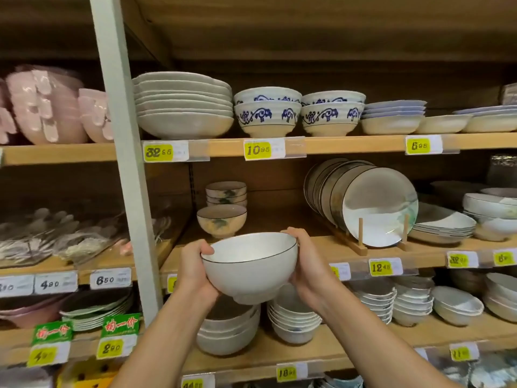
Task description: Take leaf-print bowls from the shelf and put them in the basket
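Bowl (249, 268) is off the shelf and in the air. It is white with a thin dark rim and upright, and no leaf print shows on the side facing the camera. Both hands grip it: the left hand (195, 271) is curled round its left wall with the thumb over the rim, and the right hand (310, 267) does the same on its right wall. Just behind the bowl, on the wooden shelf (274, 217), a printed bowl (221, 221) with a green motif stands in front of a short stack (226, 193) of the same kind. To the right of the bowl, plates (380, 205) lean in a rack (361, 233). No basket is in view. I judge this bowl picked but not yet placed, and those behind it are left to fetch.
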Available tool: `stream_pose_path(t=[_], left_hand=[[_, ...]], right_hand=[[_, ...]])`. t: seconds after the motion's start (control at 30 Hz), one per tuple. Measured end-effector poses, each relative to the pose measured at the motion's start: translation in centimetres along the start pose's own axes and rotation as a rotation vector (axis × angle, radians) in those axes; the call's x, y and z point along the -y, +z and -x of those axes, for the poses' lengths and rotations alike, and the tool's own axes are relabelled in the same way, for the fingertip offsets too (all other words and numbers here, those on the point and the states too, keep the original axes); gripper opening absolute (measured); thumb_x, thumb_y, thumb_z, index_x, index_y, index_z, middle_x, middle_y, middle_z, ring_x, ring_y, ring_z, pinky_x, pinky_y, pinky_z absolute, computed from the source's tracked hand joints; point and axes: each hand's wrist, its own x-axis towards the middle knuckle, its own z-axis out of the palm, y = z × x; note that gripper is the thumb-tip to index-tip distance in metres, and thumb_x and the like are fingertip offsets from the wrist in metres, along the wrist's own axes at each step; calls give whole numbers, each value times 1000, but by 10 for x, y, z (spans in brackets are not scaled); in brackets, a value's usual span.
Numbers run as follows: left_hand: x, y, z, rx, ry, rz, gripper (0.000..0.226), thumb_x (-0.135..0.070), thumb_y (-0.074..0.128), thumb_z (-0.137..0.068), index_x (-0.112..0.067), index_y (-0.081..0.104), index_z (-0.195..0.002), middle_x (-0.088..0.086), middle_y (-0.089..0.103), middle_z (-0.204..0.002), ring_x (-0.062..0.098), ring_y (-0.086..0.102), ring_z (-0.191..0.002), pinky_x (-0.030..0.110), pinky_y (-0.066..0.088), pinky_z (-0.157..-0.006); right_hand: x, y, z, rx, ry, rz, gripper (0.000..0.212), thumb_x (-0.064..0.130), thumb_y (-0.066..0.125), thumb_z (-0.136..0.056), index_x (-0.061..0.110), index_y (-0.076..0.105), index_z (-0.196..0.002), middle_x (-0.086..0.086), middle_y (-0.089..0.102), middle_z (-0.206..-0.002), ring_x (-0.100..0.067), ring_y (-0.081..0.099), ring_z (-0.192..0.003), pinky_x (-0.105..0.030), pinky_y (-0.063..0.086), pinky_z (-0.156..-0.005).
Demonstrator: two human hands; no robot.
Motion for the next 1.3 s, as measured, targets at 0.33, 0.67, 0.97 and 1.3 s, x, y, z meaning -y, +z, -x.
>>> stream_pose_path(t=[0.33,0.67,0.97,1.3], left_hand=[[-36,-8,-99,119,48,25,40,-18,45,-55,-6,64,-88,15,73,-82,38,67,-76,38,56,-55],[-45,-4,-147,100,89,22,34,-13,43,-60,-6,75,-66,14,73,-71,34,70,-67,35,58,-54],[-48,13,-153,-38,108,-7,10,-9,48,-72,-14,53,-65,10,60,-62,28,63,-51,30,51,-42],[-6,27,-115,11,471,-154,65,-55,58,-76,-15,58,-127,12,69,-116,27,68,-102,39,54,-74]], right_hand=[[13,32,-91,70,-20,-82,33,34,50,-93,4,63,-96,1,68,-81,-14,66,-77,-30,49,-64],[19,35,-148,180,84,-129,36,39,47,-95,13,72,-99,-10,76,-96,-23,73,-84,-36,57,-76],[22,29,-170,193,247,-223,29,6,45,-83,14,60,-60,-17,71,-92,-33,69,-81,-37,57,-66],[24,33,-164,137,92,-240,18,16,43,-95,11,61,-91,-14,69,-86,-26,68,-78,-40,56,-75]])
